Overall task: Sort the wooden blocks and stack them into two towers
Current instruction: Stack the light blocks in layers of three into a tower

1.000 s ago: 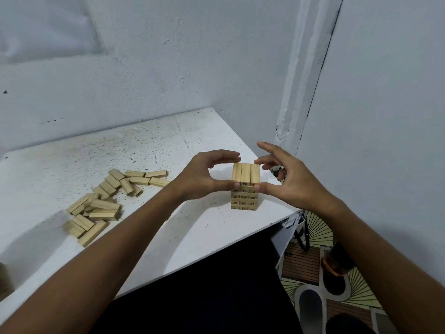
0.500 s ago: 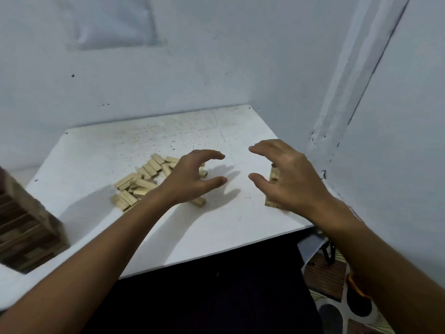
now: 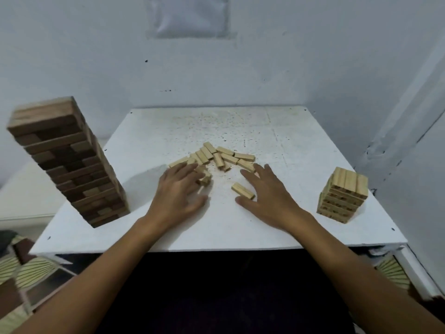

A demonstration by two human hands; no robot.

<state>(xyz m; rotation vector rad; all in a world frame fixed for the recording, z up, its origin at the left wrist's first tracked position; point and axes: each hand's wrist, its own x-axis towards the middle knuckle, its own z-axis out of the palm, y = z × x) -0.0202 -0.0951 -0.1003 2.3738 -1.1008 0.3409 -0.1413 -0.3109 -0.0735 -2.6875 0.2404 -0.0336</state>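
A tall tower of dark brown blocks [image 3: 69,162] stands at the table's left front. A short tower of light blocks [image 3: 343,195] stands near the right edge. Several loose light blocks [image 3: 216,156] lie in a heap at the table's middle. One light block [image 3: 243,190] lies apart, in front of the heap. My left hand [image 3: 179,191] lies flat with its fingers spread over the heap's near left blocks. My right hand [image 3: 267,192] is spread flat just right of the single block, fingertips reaching the heap's right blocks. Neither hand holds anything.
The white table [image 3: 216,232] stands in a corner, with grey walls behind and to the right. A patterned floor mat [image 3: 24,273] shows below the left edge. The table's near edge runs just under my forearms.
Both hands left the light tower and moved left to the loose heap, lowering flat onto the table. The view swung left, bringing the dark tower fully into sight.
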